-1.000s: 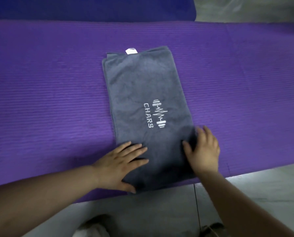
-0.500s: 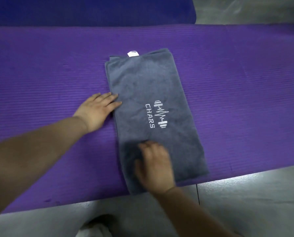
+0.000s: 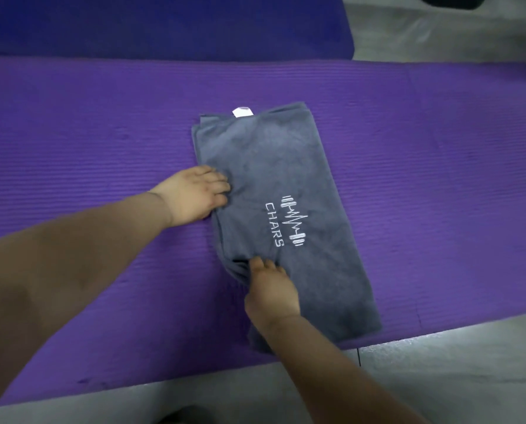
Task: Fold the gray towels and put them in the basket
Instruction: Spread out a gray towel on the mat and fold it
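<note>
Lying lengthwise on the purple mat (image 3: 72,179), the gray towel (image 3: 274,166) is already folded into a long narrow stack of several layers, its printed logo (image 3: 287,224) facing up and a small white tag (image 3: 242,112) poking out at the far end. From the head camera, the only view, both hands work the towel's left long edge. The left hand (image 3: 194,197) rests on the mat just beside that edge, its fingertips curled in under or against the layers about halfway along; whether they have closed on the cloth cannot be told, since the tips are hidden in the fold. The right hand (image 3: 271,289) reaches across the near half of the towel, fingers drawn together and pinching the same edge, where the cloth bunches into small wrinkles. Taking the edge at two spaced points looks meant to lift all the layers together, so the stack could turn over toward the right without sliding apart; that would be a further fold narrowing the towel. The near end of the towel reaches almost to the mat's front border, next to the gray floor (image 3: 454,377). A darker blue mat (image 3: 164,22) lies beyond. No basket is in view, so the putting-away step appears not yet begun.
</note>
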